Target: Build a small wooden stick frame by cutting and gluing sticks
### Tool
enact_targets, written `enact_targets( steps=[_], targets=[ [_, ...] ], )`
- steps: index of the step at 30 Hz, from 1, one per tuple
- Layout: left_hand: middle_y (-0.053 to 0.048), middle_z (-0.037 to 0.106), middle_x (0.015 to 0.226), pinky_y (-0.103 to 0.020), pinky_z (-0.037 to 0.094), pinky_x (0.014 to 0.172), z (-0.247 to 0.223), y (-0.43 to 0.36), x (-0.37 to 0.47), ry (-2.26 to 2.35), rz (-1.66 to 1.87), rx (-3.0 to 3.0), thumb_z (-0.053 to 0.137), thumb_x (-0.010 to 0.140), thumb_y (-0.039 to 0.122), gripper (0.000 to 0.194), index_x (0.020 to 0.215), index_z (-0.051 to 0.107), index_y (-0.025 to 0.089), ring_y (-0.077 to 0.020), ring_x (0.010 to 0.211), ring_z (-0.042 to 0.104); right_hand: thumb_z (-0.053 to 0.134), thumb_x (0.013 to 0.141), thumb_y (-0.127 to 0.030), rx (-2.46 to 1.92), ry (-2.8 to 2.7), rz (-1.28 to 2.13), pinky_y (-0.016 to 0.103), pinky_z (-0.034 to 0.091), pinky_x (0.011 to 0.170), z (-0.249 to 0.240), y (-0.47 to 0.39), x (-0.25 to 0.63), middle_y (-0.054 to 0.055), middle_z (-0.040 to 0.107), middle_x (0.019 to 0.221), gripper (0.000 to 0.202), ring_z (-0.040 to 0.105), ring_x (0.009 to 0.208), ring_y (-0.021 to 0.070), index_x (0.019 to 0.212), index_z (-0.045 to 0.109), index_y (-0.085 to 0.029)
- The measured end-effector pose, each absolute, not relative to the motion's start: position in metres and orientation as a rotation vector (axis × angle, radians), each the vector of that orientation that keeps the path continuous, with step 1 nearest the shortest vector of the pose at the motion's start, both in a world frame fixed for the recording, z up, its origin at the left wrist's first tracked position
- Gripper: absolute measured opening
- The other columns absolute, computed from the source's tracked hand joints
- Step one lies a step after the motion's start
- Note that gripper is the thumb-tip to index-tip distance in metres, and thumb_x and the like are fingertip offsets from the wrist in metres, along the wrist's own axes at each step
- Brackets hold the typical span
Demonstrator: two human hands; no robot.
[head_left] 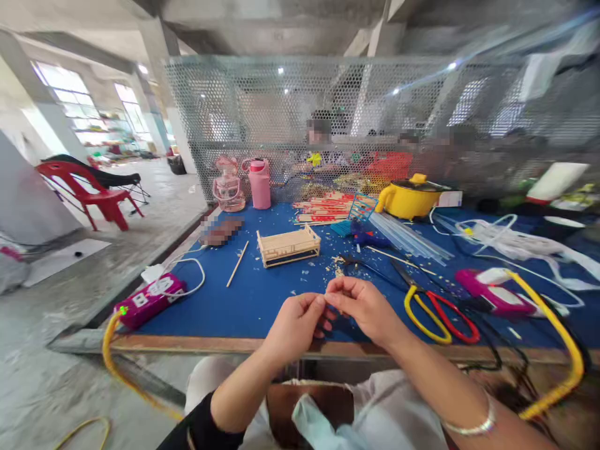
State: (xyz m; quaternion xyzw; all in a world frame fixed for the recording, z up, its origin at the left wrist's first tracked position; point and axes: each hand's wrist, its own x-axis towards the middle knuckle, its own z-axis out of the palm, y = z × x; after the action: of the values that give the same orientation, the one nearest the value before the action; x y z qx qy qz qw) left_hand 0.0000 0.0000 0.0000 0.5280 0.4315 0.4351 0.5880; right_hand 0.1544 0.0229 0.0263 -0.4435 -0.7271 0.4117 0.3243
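Observation:
Over the front of the blue table, my left hand (pixel 300 319) and my right hand (pixel 359 306) meet at the fingertips. Both are pinched closed; whatever lies between the fingers is too small or hidden to name. Just beyond them stands a small wooden stick frame (pixel 288 244), shaped like a little bed with raised ends. A single thin wooden stick (pixel 237 264) lies to its left. To the right of my hands are scissors (pixel 426 312) with one yellow and one red handle, and a blue glue gun (pixel 370 236) sits farther back.
A pile of red-marked sticks (pixel 323 206), clear glue sticks (pixel 412 237) and a yellow pot (pixel 412 197) stand at the back. Pink bottles (pixel 260 184) are at the back left. Purple power strips (pixel 152 300) with yellow cords flank the work area. A perforated screen (pixel 262 112) rises behind.

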Motion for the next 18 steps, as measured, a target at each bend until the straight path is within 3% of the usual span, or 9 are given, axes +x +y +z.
enact_targets(
  steps=[3, 6, 10, 13, 18],
  targets=[
    [-0.003, 0.064, 0.069, -0.02, 0.044, 0.05, -0.002, -0.004, 0.001, 1.004, 1.014, 1.222, 0.056, 0.081, 0.05, 0.039, 0.076, 0.063, 0.012, -0.0078, 0.054, 0.055, 0.051, 0.084, -0.046, -1.214, -1.94, 1.006, 0.022, 0.042, 0.052, 0.018, 0.017, 0.155, -0.001, 0.057, 0.062, 0.03, 0.05, 0.055, 0.0103, 0.08, 0.058, -0.017],
    [0.0, 0.061, 0.063, -0.019, 0.042, 0.047, -0.003, -0.004, 0.002, 1.013, 1.035, 1.208, 0.06, 0.077, 0.051, 0.038, 0.072, 0.061, 0.013, -0.0068, 0.05, 0.052, 0.049, 0.084, -0.049, -1.332, -2.001, 0.851, 0.024, 0.044, 0.054, 0.016, 0.014, 0.166, -0.001, 0.058, 0.064, 0.034, 0.053, 0.057, 0.0124, 0.092, 0.061, -0.019],
    [0.001, 0.059, 0.065, -0.017, 0.041, 0.045, -0.007, -0.001, 0.0, 1.019, 1.101, 1.16, 0.061, 0.075, 0.055, 0.04, 0.077, 0.057, 0.015, -0.007, 0.053, 0.053, 0.054, 0.081, -0.043, -1.675, -1.974, 0.395, 0.038, 0.046, 0.077, 0.022, 0.02, 0.209, 0.009, 0.064, 0.087, 0.045, 0.06, 0.081, 0.0243, 0.117, 0.055, -0.016],
    [0.001, 0.059, 0.067, -0.017, 0.044, 0.047, -0.008, 0.0, -0.001, 0.994, 1.125, 1.128, 0.062, 0.074, 0.056, 0.041, 0.08, 0.058, 0.015, -0.0073, 0.056, 0.054, 0.055, 0.079, -0.031, -1.954, -1.886, 0.06, 0.052, 0.038, 0.089, 0.027, 0.027, 0.248, 0.025, 0.059, 0.104, 0.043, 0.054, 0.102, 0.0389, 0.113, 0.057, -0.005],
    [0.001, 0.058, 0.062, -0.017, 0.043, 0.045, -0.007, -0.002, -0.002, 0.991, 1.165, 1.075, 0.068, 0.071, 0.052, 0.039, 0.074, 0.056, 0.014, -0.0065, 0.051, 0.052, 0.053, 0.08, -0.041, -2.147, -1.955, -0.11, 0.051, 0.043, 0.082, 0.021, 0.032, 0.279, 0.025, 0.061, 0.101, 0.044, 0.058, 0.099, 0.0416, 0.109, 0.061, -0.008]
  ],
)
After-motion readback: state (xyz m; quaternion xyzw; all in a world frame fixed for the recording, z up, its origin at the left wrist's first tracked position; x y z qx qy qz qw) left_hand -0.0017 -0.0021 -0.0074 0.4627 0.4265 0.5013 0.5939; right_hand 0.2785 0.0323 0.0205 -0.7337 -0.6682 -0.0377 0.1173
